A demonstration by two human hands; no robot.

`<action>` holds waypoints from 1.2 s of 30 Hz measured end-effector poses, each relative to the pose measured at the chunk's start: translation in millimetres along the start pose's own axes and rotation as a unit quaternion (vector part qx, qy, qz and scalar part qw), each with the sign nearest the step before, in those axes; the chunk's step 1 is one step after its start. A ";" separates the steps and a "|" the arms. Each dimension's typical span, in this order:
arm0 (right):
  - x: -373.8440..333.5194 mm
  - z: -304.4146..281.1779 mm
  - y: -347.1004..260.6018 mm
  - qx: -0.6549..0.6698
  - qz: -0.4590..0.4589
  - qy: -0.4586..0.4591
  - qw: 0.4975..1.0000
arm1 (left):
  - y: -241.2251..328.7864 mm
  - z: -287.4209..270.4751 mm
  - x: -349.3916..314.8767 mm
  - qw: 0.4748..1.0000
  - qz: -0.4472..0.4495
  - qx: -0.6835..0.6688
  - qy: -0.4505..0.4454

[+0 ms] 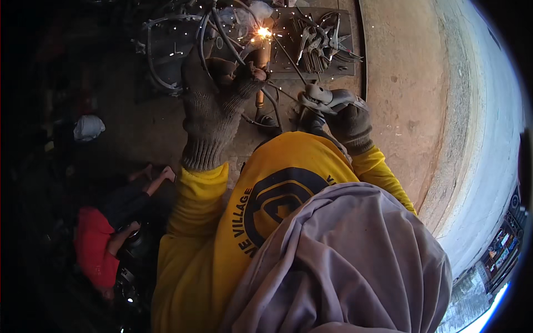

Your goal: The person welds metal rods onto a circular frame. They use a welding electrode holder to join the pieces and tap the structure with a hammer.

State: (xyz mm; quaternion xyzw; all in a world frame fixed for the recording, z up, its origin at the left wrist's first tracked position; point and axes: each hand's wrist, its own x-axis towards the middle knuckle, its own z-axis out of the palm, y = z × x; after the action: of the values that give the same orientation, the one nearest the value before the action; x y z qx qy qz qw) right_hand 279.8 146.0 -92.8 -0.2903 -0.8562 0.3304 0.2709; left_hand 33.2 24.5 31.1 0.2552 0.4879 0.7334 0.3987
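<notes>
Grey cloth (344, 261) below; right hand's (350, 119) fingers wrap the electrode holder (322, 99).

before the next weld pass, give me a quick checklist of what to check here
1. Left hand gloved: ok, knit glove covers it, raised over the frame.
2. Right hand gloved with a firm grip on the electrode holder: ok.
3. Arc sits on the joint of the metal frame: cannot tell, glare and sparks hide the contact.
4. Cables clear of the sparks: not ok, they run right beside the work.
5. Loose clamps on the steel plate out of the way: not ok, piled next to the arc.
6. Bystander at a safe distance: cannot tell.
</notes>
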 end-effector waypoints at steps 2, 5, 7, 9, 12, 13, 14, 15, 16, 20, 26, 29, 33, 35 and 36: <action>1.4 -3.8 -5.1 0.016 0.013 -0.011 1.000 | 3.1 5.4 0.3 0.999 0.023 0.050 0.004; 0.7 -8.9 -5.7 -0.018 0.020 -0.035 0.999 | 8.6 17.6 5.0 0.966 0.031 0.250 0.054; 3.0 -10.6 -7.4 -0.014 0.004 -0.043 0.999 | 16.2 29.4 8.6 0.979 0.006 0.195 0.062; 1.8 -7.9 -4.5 -0.037 -0.002 -0.045 0.998 | 15.3 29.2 8.7 0.982 0.005 0.183 0.056; -1.1 0.6 5.7 -0.063 -0.006 -0.044 0.997 | 13.2 25.1 8.8 0.986 0.004 0.161 0.049; -2.0 2.3 8.1 -0.067 -0.004 -0.041 0.997 | 12.6 23.5 9.2 0.987 0.004 0.150 0.049; -3.0 2.8 9.7 -0.067 -0.003 -0.041 0.997 | 13.1 22.5 9.5 0.987 0.003 0.150 0.048; -1.3 2.6 8.6 -0.072 -0.012 -0.041 0.996 | 13.7 21.6 9.9 0.988 -0.003 0.142 0.057; -0.4 2.8 8.3 -0.077 -0.020 -0.042 0.996 | 14.3 21.2 10.2 0.989 -0.009 0.134 0.066; -2.4 8.9 18.3 -0.083 -0.040 -0.031 0.995 | 20.8 24.7 11.1 0.980 -0.020 0.173 0.092; -4.2 9.5 19.0 -0.093 -0.019 -0.065 0.993 | 22.1 26.9 9.9 0.981 -0.019 0.172 0.093; -7.2 11.5 23.4 -0.085 0.002 -0.067 0.994 | 23.2 28.8 9.5 0.979 -0.022 0.178 0.102; -4.0 9.5 19.2 -0.133 -0.086 0.021 0.987 | 15.2 21.8 9.0 0.977 0.027 0.183 0.103; 0.5 6.7 15.6 -0.118 -0.105 -0.004 0.987 | 15.5 22.5 7.1 0.980 0.011 0.172 0.097; 1.6 7.5 14.7 -0.103 -0.084 -0.013 0.991 | 15.2 23.2 6.7 0.986 0.010 0.124 0.108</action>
State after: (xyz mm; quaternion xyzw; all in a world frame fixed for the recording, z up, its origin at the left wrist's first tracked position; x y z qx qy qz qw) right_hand 278.5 153.0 -107.7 -0.2394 -0.9105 0.2203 0.2552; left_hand 42.1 38.9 54.1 0.2271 0.6129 0.6942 0.3015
